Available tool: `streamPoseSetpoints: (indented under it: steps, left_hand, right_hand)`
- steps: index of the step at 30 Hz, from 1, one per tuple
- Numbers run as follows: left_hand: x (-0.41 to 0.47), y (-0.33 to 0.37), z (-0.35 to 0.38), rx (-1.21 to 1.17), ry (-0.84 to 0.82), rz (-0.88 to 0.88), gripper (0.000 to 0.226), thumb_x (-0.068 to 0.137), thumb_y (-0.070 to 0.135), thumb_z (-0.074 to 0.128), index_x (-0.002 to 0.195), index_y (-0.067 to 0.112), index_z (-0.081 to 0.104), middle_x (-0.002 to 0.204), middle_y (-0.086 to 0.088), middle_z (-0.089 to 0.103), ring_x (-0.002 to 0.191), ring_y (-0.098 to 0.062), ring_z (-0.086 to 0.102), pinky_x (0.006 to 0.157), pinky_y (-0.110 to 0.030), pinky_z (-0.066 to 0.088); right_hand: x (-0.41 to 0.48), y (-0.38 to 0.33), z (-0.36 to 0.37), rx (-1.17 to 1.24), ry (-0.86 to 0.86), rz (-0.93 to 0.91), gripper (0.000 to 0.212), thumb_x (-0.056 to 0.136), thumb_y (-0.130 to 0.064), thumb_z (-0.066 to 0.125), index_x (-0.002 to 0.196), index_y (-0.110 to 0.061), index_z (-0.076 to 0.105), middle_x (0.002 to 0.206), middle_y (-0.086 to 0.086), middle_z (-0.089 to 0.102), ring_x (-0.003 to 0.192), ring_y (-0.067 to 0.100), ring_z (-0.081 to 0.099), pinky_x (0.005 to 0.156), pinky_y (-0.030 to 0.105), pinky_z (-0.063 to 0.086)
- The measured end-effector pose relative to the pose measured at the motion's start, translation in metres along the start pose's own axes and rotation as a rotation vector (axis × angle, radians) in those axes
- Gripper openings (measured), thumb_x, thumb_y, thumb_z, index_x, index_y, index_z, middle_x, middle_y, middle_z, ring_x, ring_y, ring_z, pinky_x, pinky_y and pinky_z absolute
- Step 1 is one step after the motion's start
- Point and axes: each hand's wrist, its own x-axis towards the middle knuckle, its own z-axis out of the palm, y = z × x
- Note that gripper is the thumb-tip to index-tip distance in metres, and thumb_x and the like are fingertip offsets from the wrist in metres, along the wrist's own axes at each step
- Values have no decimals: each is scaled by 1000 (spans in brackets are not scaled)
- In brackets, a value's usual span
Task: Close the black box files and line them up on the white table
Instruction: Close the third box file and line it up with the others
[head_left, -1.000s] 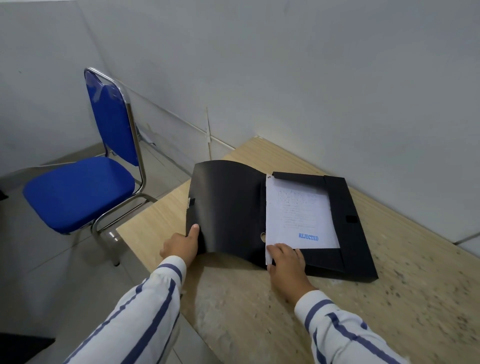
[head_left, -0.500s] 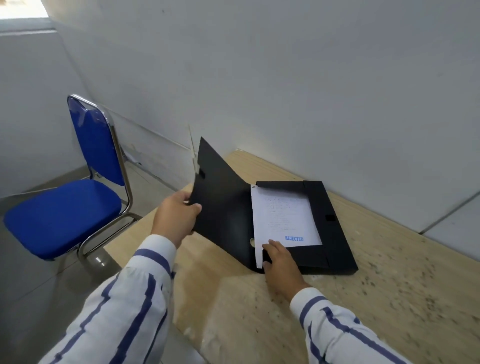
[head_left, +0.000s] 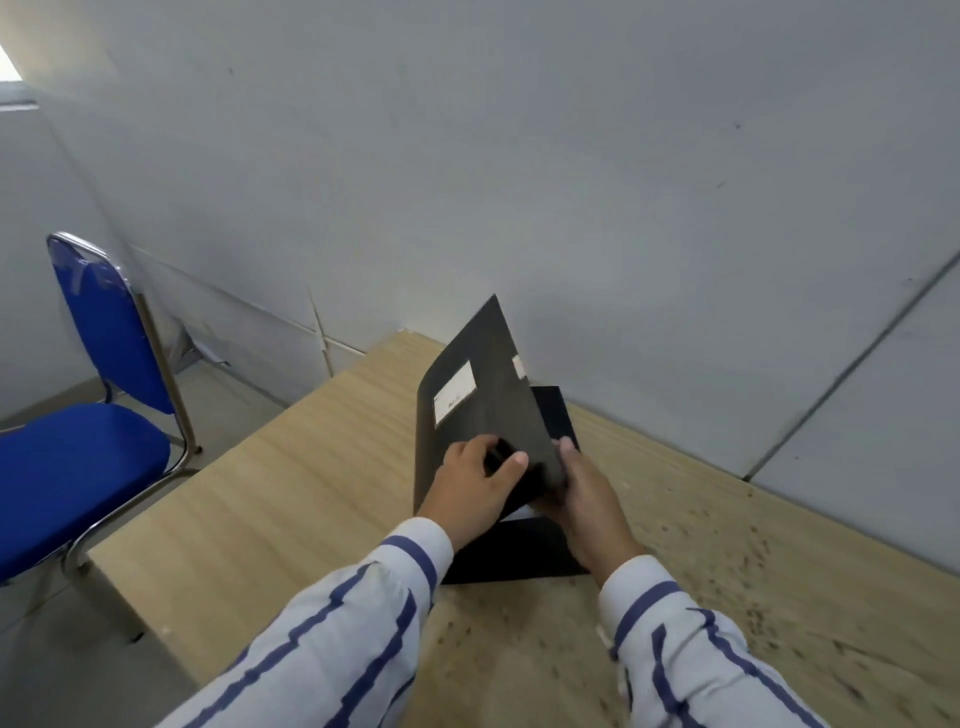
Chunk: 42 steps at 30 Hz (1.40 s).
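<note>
The black box file lies on the wooden table near the wall, its labelled lid half raised; your left hand and right hand both grip the lid's near edge; a blue chair stands left.

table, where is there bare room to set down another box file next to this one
The widest bare patch of the table lies left of the box file, out to the edge by the blue chair. Right of it, along the wall, is also bare but speckled. The near middle is crowded by the left hand and right hand.
</note>
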Motion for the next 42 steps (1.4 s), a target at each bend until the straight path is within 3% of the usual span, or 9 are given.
streamPoseSetpoints:
  steps: [4, 7, 9, 13, 20, 26, 29, 32, 42]
  left_hand:
    - [15, -20, 36, 156, -62, -81, 53, 90, 48, 50, 137, 23, 45, 143, -8, 40, 130, -31, 43, 109, -40, 35]
    - [23, -39, 55, 306, -68, -100, 56, 90, 48, 51, 139, 24, 41, 148, -5, 37, 134, -30, 38, 109, -45, 35]
    - [29, -50, 61, 430, -47, -95, 58, 89, 48, 51, 141, 25, 38, 150, -3, 34, 137, -30, 34, 110, -46, 33]
    - [42, -70, 64, 538, -2, -112, 66, 90, 49, 48, 146, 22, 30, 158, -6, 24, 145, -30, 21, 117, -44, 23]
    - [52, -94, 57, 448, 102, -185, 90, 82, 62, 52, 152, 16, 17, 162, -8, 6, 150, -27, 3, 121, -41, 14]
    - [58, -101, 50, 242, 147, -254, 85, 83, 49, 62, 151, 20, 21, 160, -10, 15, 144, -31, 26, 114, -42, 30]
    - [61, -102, 44, 145, 150, -267, 85, 81, 41, 68, 150, 18, 24, 150, -11, 37, 134, -32, 41, 106, -43, 39]
    - [59, -100, 42, 9, 214, -265, 68, 74, 36, 76, 129, 16, 42, 129, -8, 59, 113, -32, 59, 85, -35, 46]
    - [40, -103, 42, -24, 160, -186, 59, 76, 37, 74, 124, 18, 45, 122, -5, 61, 104, -30, 61, 82, -35, 47]
  right_hand:
    - [24, -10, -44, 55, 50, -49, 29, 94, -21, 52, 122, -20, 61, 122, 9, 65, 110, 25, 63, 96, 45, 51]
    - [34, -1, -68, -167, 36, -9, 46, 90, -2, 53, 133, -19, 52, 136, 9, 55, 122, 23, 55, 101, 41, 47]
    - [38, 11, -79, -409, 60, 16, 54, 88, 5, 51, 136, -17, 47, 140, 8, 50, 119, 20, 54, 91, 29, 49]
    - [44, 35, -83, -851, 103, 58, 56, 88, -6, 47, 141, -24, 39, 143, 6, 47, 119, 24, 53, 91, 29, 44]
    - [44, 46, -68, -1211, 237, 17, 45, 93, -25, 41, 137, -16, 40, 134, 12, 39, 119, 31, 41, 95, 43, 45]
    - [53, 60, -64, -1158, 170, -45, 49, 97, -25, 41, 142, -11, 29, 146, 11, 35, 130, 30, 40, 106, 41, 39]
    - [53, 67, -67, -1127, 165, -29, 56, 97, -29, 40, 147, -14, 20, 152, 9, 30, 138, 29, 32, 113, 43, 32]
    - [52, 69, -70, -981, 234, 34, 58, 94, -36, 45, 145, -18, 23, 149, 8, 38, 134, 30, 39, 110, 47, 38]
    - [19, 69, -78, -819, 260, 29, 56, 94, -30, 51, 145, -26, 28, 148, 1, 42, 132, 29, 43, 109, 45, 38]
